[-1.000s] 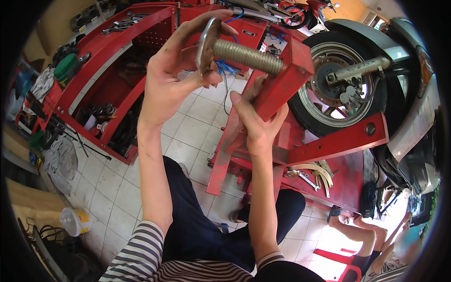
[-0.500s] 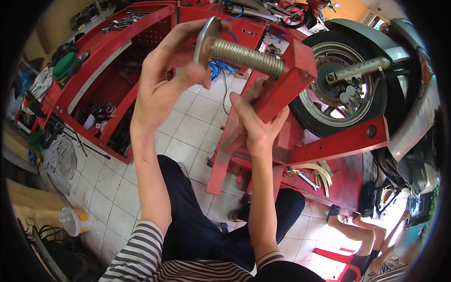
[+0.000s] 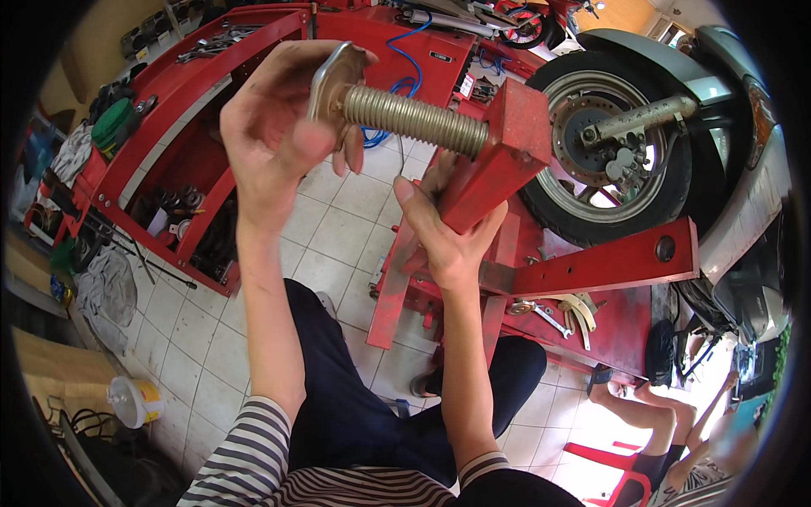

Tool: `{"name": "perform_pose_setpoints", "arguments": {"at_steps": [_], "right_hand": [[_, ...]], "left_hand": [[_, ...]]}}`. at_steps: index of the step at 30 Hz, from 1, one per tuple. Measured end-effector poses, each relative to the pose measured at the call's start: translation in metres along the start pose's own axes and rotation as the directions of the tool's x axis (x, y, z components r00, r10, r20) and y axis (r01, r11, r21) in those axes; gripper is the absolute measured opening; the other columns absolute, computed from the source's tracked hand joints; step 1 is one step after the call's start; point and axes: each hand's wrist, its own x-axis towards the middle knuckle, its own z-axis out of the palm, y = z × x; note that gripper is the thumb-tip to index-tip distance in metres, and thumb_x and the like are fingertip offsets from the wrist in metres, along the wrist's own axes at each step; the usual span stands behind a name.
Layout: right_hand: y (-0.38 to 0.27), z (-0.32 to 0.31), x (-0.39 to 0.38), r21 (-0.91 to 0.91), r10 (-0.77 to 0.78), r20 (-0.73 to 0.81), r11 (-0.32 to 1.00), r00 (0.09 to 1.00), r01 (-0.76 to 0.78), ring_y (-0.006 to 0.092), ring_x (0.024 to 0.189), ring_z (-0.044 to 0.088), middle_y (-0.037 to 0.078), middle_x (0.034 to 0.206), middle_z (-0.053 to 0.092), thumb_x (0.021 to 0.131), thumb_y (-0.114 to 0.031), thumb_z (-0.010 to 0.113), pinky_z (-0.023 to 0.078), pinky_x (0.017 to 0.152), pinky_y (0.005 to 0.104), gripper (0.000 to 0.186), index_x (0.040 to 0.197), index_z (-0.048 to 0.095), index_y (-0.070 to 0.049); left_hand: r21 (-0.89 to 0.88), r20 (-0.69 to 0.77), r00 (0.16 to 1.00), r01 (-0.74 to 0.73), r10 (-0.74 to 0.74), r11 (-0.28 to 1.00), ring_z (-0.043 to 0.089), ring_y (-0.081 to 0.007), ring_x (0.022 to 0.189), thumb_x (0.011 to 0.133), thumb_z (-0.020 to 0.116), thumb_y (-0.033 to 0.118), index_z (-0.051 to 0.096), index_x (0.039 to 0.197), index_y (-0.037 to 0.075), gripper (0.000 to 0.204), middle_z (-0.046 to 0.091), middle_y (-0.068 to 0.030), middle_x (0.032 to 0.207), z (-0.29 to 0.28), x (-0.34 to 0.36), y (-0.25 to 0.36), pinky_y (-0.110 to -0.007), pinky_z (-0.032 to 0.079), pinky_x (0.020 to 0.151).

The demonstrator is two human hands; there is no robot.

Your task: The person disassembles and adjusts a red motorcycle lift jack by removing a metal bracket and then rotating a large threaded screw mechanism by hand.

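Observation:
My left hand (image 3: 258, 152) curls about the flat metal end plate (image 3: 325, 84) of a thick threaded screw (image 3: 414, 118). Its fingers lie behind the plate and its thumb, slightly blurred, at the near side. To the right, the screw runs into the top of a red square steel arm (image 3: 505, 139), with the thread long and bare between. My right hand (image 3: 452, 249) wraps round that arm below the screw, thumb on the left side. A second red steel arm (image 3: 608, 260) with a round hole reaches right beneath it.
A motorcycle wheel (image 3: 604, 144) stands close at the right. A wrench (image 3: 553, 319) and curved metal parts (image 3: 579, 314) lie on the red lift platform (image 3: 621, 342). At left is a red tool cart (image 3: 207, 224); a white bucket (image 3: 135, 400) sits on the tiles. Another person's leg (image 3: 638, 414) shows lower right.
Both hands, the screw and the upper end of the red arm have shifted left and slightly down. My left fingers have changed position around the plate.

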Motion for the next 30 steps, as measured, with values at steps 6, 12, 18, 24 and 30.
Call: {"name": "perform_pose_setpoints", "arguments": {"at_steps": [6, 12, 18, 24, 30], "right_hand": [[0.002, -0.003, 0.001, -0.018, 0.008, 0.005, 1.0, 1.0, -0.007, 0.0062, 0.061, 0.04, -0.004, 0.069, 0.044, 0.072, 0.002, 0.075, 0.035, 0.057, 0.0231, 0.028, 0.089, 0.053, -0.003], [-0.001, 0.0, 0.002, -0.008, 0.025, -0.023, 1.0, 0.999, -0.025, 0.0045, 0.058, 0.043, -0.004, 0.065, 0.049, 0.074, -0.003, 0.075, 0.037, 0.055, 0.0224, 0.031, 0.096, 0.054, 0.0], [0.002, -0.003, 0.012, 0.051, 0.061, -0.01, 0.997, 0.998, -0.06, 0.0051, 0.058, 0.039, -0.004, 0.068, 0.042, 0.074, 0.0, 0.073, 0.031, 0.054, 0.0218, 0.029, 0.089, 0.049, -0.005], [0.006, -0.004, 0.022, 0.056, 0.049, -0.025, 0.997, 0.998, -0.048, 0.005, 0.057, 0.039, -0.004, 0.067, 0.042, 0.075, 0.0, 0.072, 0.03, 0.052, 0.0215, 0.028, 0.088, 0.047, -0.005], [0.007, -0.005, 0.022, 0.053, 0.061, -0.031, 0.997, 0.998, -0.059, 0.0047, 0.055, 0.037, -0.004, 0.065, 0.041, 0.075, 0.001, 0.072, 0.028, 0.05, 0.0217, 0.028, 0.087, 0.047, -0.005]], "left_hand": [[-0.11, 0.021, 0.994, -0.102, 0.105, 0.989, 0.067, -0.0218, 0.082, 0.067, 0.089, 0.037, 0.055, 0.124, -0.005, 0.079, 0.062, -0.0197, 0.117, 0.014, 0.009, -0.002, -0.03, 0.054, 0.07], [-0.043, 0.201, 0.964, -0.17, 0.175, 0.984, 0.067, -0.024, 0.091, 0.067, 0.088, 0.013, 0.054, 0.128, -0.004, 0.072, 0.061, -0.0197, 0.12, -0.004, 0.009, -0.004, -0.033, 0.055, 0.079], [0.081, 0.139, 0.962, 0.225, -0.234, 0.971, 0.066, -0.0172, 0.082, 0.087, 0.072, 0.037, 0.042, 0.139, -0.005, 0.073, 0.06, -0.0166, 0.117, 0.008, 0.005, 0.008, -0.029, 0.056, 0.066], [0.161, 0.163, 0.979, -0.152, 0.126, 0.975, 0.057, -0.0177, 0.108, 0.086, 0.073, 0.029, 0.036, 0.144, -0.002, 0.075, 0.049, -0.0153, 0.135, 0.026, 0.011, -0.008, -0.033, 0.051, 0.09], [0.18, 0.158, 0.987, -0.017, -0.012, 0.984, 0.06, -0.0168, 0.094, 0.09, 0.068, 0.038, 0.04, 0.141, -0.004, 0.071, 0.055, -0.0129, 0.128, 0.014, 0.01, -0.007, -0.031, 0.052, 0.084]]}}
